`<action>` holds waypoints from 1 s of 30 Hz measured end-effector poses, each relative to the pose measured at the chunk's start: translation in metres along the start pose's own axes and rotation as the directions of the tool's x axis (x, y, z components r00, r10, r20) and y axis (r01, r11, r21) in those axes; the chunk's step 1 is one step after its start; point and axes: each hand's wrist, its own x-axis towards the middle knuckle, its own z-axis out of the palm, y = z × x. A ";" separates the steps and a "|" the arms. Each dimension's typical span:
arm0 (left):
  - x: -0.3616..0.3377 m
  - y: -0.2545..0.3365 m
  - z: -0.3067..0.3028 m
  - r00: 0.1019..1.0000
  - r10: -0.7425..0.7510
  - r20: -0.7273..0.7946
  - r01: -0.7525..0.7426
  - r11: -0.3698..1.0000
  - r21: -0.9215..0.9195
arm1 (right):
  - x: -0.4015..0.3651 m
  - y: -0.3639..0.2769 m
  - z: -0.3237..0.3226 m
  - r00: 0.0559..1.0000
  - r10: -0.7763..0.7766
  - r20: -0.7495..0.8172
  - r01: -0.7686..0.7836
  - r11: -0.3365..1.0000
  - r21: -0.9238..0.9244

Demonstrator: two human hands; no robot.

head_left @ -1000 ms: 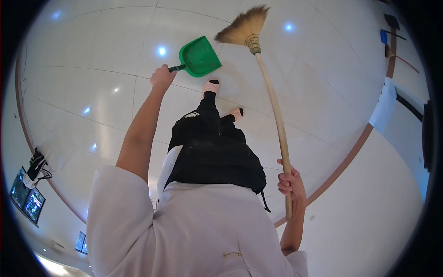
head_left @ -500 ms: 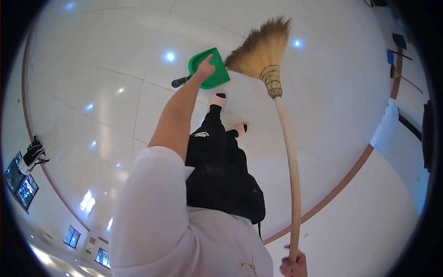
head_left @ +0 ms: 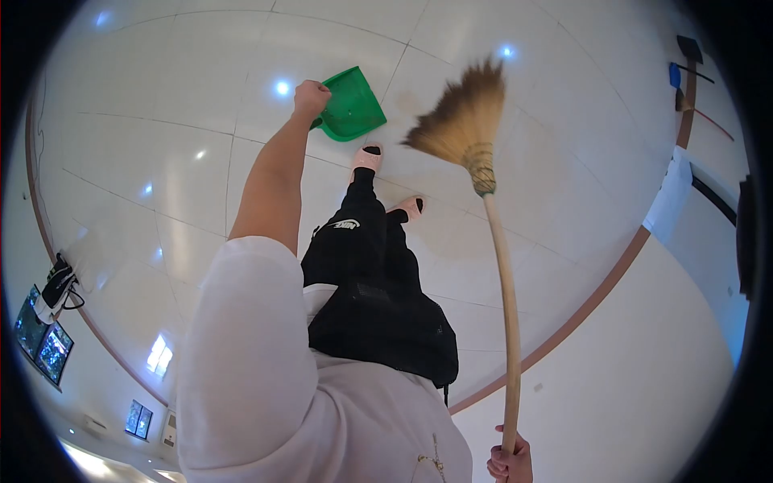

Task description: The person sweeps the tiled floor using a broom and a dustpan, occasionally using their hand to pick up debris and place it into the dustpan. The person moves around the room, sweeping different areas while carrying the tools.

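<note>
Two hands full: left hand closed on green dustpan handle, low at floor; right hand fisted round broom stick, bristles right of dustpan, apart. Dustpan looks empty; sweeping-in likely undone.

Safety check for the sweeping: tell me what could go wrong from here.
The right hand grips only the far end of the broom, so its head may swing wide and miss the green dustpan. The dustpan, held by the left hand, sits close to the front foot; a step could kick it.
</note>
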 end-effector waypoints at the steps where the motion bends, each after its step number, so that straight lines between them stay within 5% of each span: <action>1: 0.003 -0.003 -0.001 1.000 -0.001 0.000 0.001 1.000 0.002 | 0.004 -0.001 0.000 1.000 0.002 -0.031 0.000 0.998 0.068; 10: 0.020 -0.023 0.013 0.999 0.033 0.027 -0.033 0.999 0.019 | 0.087 0.055 -0.045 0.999 -0.016 0.034 0.002 0.921 0.390; 16: 0.030 -0.042 0.029 0.970 0.117 0.213 -0.172 0.950 0.260 | 0.119 0.081 -0.032 0.999 -0.018 0.029 0.002 0.868 0.497; 22: 0.017 -0.010 0.010 0.904 -0.141 0.404 0.092 0.986 0.139 | 0.148 0.084 -0.015 0.996 -0.013 0.089 -0.044 0.790 0.612; 24: 0.024 -0.024 0.019 0.953 0.004 0.304 -0.066 0.979 0.194 | 0.153 0.082 -0.007 0.994 -0.003 0.106 -0.068 0.752 0.656; 30: 0.005 -0.011 0.010 0.945 0.140 0.296 -0.208 0.955 0.210 | 0.150 0.076 -0.013 0.986 -0.022 0.165 -0.092 0.755 0.649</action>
